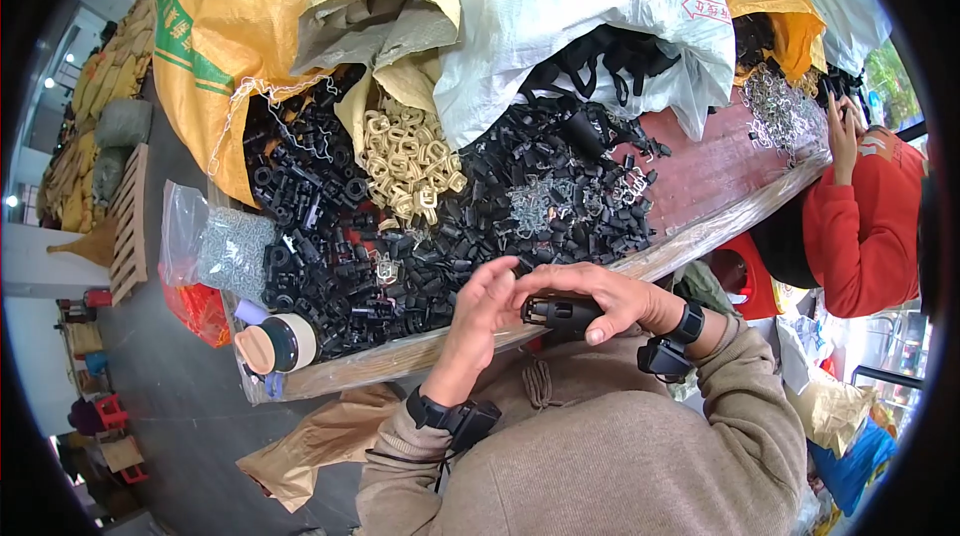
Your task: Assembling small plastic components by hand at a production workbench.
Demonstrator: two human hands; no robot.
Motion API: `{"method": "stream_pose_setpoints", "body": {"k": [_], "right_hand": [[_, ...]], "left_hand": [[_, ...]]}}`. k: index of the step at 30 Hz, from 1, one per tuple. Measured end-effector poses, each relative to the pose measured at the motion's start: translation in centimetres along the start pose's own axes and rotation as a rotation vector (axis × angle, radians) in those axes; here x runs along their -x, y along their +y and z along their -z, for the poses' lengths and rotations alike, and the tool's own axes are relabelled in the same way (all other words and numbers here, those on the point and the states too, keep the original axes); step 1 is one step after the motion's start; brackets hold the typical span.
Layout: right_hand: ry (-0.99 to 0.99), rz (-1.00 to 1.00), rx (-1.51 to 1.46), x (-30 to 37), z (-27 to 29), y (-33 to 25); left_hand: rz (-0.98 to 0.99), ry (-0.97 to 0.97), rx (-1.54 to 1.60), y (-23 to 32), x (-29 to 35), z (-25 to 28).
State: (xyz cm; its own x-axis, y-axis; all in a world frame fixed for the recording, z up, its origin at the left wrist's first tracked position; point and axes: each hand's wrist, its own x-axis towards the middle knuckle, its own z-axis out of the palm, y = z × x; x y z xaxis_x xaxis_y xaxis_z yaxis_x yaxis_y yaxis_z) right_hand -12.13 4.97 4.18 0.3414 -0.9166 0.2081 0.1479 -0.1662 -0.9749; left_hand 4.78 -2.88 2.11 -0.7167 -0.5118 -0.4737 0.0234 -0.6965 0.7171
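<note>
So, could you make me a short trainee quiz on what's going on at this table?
1. Which hand of the wearer curls around the black part: A) left, B) right, C) neither?
2. True or false: the clear bag of small silvery pieces lies to the left of the heap of black pieces.
3. Fill in: the looped pieces heaped beside the black ones are ____ in colour.

Key:
1. B, the right hand.
2. True.
3. Cream.
</note>
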Motion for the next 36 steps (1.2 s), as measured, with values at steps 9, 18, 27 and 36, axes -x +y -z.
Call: {"method": "stream_pose_setpoints", "body": {"k": [9, 18, 27, 36], "right_hand": [[-0.019, 0.044, -0.006, 0.5, -2.1, -0.4], [0.072, 0.004, -0.064, 0.2, -2.6, -0.5], [0.145, -0.088, -0.158, -0.6, -2.1, 0.0], [0.293, -0.136, -0.398, 0.3, -2.0, 0.0]], "left_hand": [[-0.173, -0.061, 0.011, 0.7, 0.1, -3.0], [-0.129, -0.152, 0.044, 0.4, -0.1, -3.6], [-0.181, -0.205, -0.022, 0.4, -1.5, -3.2], [-0.326, -0.265, 0.083, -0.6, -1.3, -4.4]]}}
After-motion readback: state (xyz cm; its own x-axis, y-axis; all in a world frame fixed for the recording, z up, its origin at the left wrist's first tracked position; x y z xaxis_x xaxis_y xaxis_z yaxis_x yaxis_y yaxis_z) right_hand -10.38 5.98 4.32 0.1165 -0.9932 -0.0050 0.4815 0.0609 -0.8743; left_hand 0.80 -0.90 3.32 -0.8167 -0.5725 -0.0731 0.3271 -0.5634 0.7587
